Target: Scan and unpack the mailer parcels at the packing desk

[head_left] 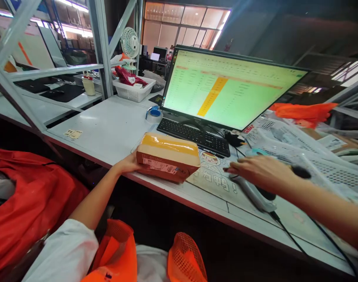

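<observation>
A small brown cardboard box (158, 166) with yellow tape over its top and a printed label on its near side sits at the desk's front edge. My left hand (129, 163) grips its left end; some fingers are hidden behind or under the box. To the right, my right hand (256, 170) hovers over a grey handheld barcode scanner (255, 197), which lies on a printed desk mat (216, 182) with its cable trailing to the front right. Motion blurs this hand, and whether it touches the scanner is unclear.
Behind the box are a black keyboard (193, 135), a large monitor (228, 90) and rolls of tape (154, 114). White perforated baskets (299, 145) crowd the right side. A white basket (134, 92) stands at back left. Red fabric (29, 203) hangs at lower left.
</observation>
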`<state>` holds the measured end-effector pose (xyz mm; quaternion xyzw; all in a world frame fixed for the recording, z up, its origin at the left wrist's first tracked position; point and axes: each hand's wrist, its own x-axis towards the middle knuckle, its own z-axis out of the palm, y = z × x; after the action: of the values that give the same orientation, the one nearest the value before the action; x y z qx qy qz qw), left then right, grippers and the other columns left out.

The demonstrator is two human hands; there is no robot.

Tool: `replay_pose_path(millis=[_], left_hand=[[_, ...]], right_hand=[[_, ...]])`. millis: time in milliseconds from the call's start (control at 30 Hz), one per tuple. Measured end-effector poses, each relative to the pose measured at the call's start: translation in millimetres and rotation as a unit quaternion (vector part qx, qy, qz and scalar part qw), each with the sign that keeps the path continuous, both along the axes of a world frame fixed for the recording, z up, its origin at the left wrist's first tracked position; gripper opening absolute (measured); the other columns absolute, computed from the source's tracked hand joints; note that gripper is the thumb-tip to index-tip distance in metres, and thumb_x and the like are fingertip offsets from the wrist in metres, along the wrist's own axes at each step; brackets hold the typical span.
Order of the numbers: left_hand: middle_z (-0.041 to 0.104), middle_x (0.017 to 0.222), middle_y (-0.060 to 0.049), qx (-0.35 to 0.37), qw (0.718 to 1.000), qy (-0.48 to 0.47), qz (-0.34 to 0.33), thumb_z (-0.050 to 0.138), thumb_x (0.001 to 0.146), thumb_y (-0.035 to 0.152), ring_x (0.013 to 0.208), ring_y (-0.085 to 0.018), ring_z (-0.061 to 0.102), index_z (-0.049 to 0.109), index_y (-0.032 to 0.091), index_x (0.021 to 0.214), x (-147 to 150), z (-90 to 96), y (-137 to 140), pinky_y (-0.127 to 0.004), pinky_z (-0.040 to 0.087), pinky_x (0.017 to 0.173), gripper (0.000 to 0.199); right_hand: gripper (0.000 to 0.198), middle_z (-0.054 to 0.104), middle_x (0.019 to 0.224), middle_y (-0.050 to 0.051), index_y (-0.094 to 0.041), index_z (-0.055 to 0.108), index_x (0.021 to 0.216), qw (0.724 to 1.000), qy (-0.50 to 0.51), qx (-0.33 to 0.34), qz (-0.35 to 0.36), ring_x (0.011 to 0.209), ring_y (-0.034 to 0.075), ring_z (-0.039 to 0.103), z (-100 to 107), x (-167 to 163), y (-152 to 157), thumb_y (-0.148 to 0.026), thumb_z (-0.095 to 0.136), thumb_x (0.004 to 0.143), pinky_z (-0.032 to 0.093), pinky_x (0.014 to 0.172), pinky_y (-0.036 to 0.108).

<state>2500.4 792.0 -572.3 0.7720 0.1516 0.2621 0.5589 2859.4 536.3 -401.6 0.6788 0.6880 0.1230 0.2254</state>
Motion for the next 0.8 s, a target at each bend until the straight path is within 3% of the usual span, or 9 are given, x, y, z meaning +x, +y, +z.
replay_pose_path(millis=[67,167,267,333,433,567,633,700,800], left_hand=[[0.037,0.164,-0.020,0.084,0.992,-0.012,0.094,0.087,0.071,0.062,0.153,-0.038,0.035,0.022,0.021,0.163,-10,20.3,-11,-0.055,0.032,0.126,0.120],[0.031,0.167,-0.017,0.279,0.925,-0.043,0.255,0.080,0.081,0.061,0.158,-0.037,0.025,0.024,0.024,0.163,-12,60.6,-48,-0.056,0.024,0.129,0.106],[0.052,0.154,-0.015,0.440,0.864,-0.011,0.245,0.070,0.092,0.056,0.146,-0.036,0.043,0.048,0.022,0.151,9,82.5,-88,-0.052,0.030,0.123,0.072],[0.063,0.143,-0.014,0.480,0.840,0.017,0.254,0.069,0.093,0.055,0.133,-0.035,0.055,0.058,0.020,0.142,29,77.8,-102,-0.049,0.038,0.113,0.061],[0.071,0.133,-0.011,0.488,0.825,0.032,0.282,0.070,0.094,0.050,0.119,-0.031,0.062,0.065,0.022,0.135,49,57.5,-103,-0.046,0.040,0.101,0.050],[0.074,0.126,-0.007,0.490,0.827,0.028,0.273,0.068,0.096,0.047,0.112,-0.026,0.064,0.070,0.024,0.126,51,47.5,-94,-0.044,0.037,0.096,0.038],[0.075,0.122,-0.006,0.489,0.829,0.030,0.269,0.068,0.096,0.048,0.109,-0.025,0.064,0.071,0.024,0.124,49,50.7,-92,-0.044,0.037,0.094,0.036],[0.076,0.119,-0.005,0.488,0.828,0.032,0.273,0.068,0.096,0.048,0.107,-0.025,0.064,0.071,0.024,0.122,49,54.1,-93,-0.044,0.036,0.093,0.036],[0.076,0.115,-0.006,0.484,0.830,0.031,0.276,0.068,0.096,0.049,0.104,-0.025,0.064,0.072,0.023,0.120,49,56.8,-97,-0.044,0.037,0.092,0.035]], right_hand=[[0.040,0.075,0.088,0.011,-0.023,0.076,0.092,0.994,0.037,0.041,-0.091,0.074,0.026,0.070,-31,15,-27,-0.049,0.048,0.103,0.035,0.058,0.035],[0.043,0.077,0.098,0.010,-0.025,0.078,0.103,0.972,0.107,0.123,-0.168,0.083,0.028,0.073,-83,9,-36,-0.050,0.042,0.103,0.043,0.062,0.035],[0.046,0.077,0.100,0.012,-0.025,0.079,0.102,0.949,0.182,0.181,-0.184,0.084,0.029,0.072,-124,-6,-23,-0.051,0.041,0.101,0.048,0.063,0.037],[0.047,0.075,0.098,0.013,-0.024,0.079,0.097,0.939,0.212,0.197,-0.189,0.083,0.029,0.072,-136,-12,-12,-0.050,0.040,0.099,0.049,0.064,0.039],[0.046,0.074,0.100,0.015,-0.020,0.079,0.096,0.921,0.261,0.244,-0.157,0.087,0.031,0.072,-124,-19,4,-0.047,0.041,0.098,0.054,0.072,0.043],[0.043,0.072,0.111,0.014,-0.020,0.075,0.113,0.865,0.362,0.347,-0.010,0.101,0.027,0.070,-69,-53,39,-0.049,0.046,0.102,0.055,0.090,0.042],[0.044,0.070,0.119,0.013,-0.020,0.072,0.123,0.862,0.393,0.314,0.058,0.109,0.026,0.067,-44,-79,63,-0.050,0.049,0.102,0.053,0.096,0.040],[0.047,0.069,0.123,0.013,-0.020,0.069,0.131,0.880,0.405,0.228,0.100,0.111,0.026,0.066,-28,-99,89,-0.052,0.054,0.099,0.052,0.097,0.039],[0.045,0.074,0.105,0.011,-0.019,0.073,0.121,0.899,0.402,0.150,0.088,0.093,0.024,0.067,-17,-106,122,-0.052,0.050,0.099,0.051,0.085,0.036]])
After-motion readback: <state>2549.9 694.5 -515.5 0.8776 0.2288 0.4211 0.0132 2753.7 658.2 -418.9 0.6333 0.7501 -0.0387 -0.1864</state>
